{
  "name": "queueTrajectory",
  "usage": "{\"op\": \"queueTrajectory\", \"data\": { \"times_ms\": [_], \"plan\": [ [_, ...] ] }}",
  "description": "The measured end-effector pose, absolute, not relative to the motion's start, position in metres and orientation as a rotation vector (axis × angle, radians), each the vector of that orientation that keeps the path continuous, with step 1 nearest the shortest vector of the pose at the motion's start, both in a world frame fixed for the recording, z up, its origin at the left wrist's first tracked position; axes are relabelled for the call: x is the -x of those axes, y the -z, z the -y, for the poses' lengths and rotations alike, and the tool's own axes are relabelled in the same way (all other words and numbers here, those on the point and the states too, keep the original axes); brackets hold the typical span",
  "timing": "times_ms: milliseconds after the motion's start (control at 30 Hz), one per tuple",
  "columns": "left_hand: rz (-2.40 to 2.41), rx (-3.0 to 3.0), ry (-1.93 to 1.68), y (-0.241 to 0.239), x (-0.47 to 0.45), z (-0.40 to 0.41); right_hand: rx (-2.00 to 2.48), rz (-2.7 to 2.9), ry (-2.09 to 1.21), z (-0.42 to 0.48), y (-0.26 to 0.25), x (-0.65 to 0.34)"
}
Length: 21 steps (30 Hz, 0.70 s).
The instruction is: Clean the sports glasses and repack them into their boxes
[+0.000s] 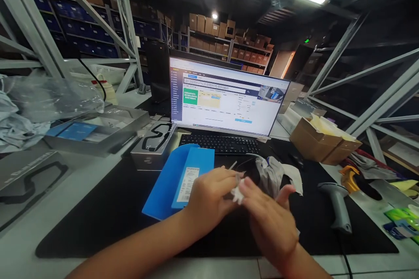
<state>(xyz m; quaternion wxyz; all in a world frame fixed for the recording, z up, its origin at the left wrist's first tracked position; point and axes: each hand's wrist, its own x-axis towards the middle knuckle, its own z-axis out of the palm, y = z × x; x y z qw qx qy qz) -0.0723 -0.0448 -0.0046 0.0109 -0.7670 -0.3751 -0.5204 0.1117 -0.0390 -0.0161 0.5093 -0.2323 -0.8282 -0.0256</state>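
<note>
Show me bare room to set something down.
The widest bare patch is the left side of the flat black mat, bordered by the blue folded card, the silver rectangular box behind and the left forearm in front. A smaller strip lies between the right hand and the grey pistol-shaped scanner. Crowded: around the left hand and crumpled grey wrapping.

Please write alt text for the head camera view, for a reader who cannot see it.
A person's left hand and right hand meet around a small, blurred white item above a black desk mat. Beyond them are a blue folder, a keyboard and a lit monitor; a grey handheld scanner lies at the picture's right.
</note>
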Motion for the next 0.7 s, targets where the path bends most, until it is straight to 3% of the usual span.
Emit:
{"op": "queueTrajectory", "data": {
  "times_ms": [133, 300, 467, 700],
  "plan": [
    [1.203, 2.351, 1.652, 0.002, 0.072, 0.044, 0.737, 1.575, 0.003, 0.021, 0.005, -0.126],
    [1.149, 2.288, 1.694, -0.001, 0.071, 0.047, 0.790, 0.811, -0.777, 0.014, 0.025, -0.132],
    [1.164, 2.305, 1.630, 0.004, 0.066, 0.046, 0.682, 0.702, -1.474, 0.020, 0.027, -0.110],
    [1.164, 2.331, 1.456, 0.009, 0.066, 0.047, 0.497, 0.875, -1.700, 0.033, 0.015, -0.093]
  ]
}}
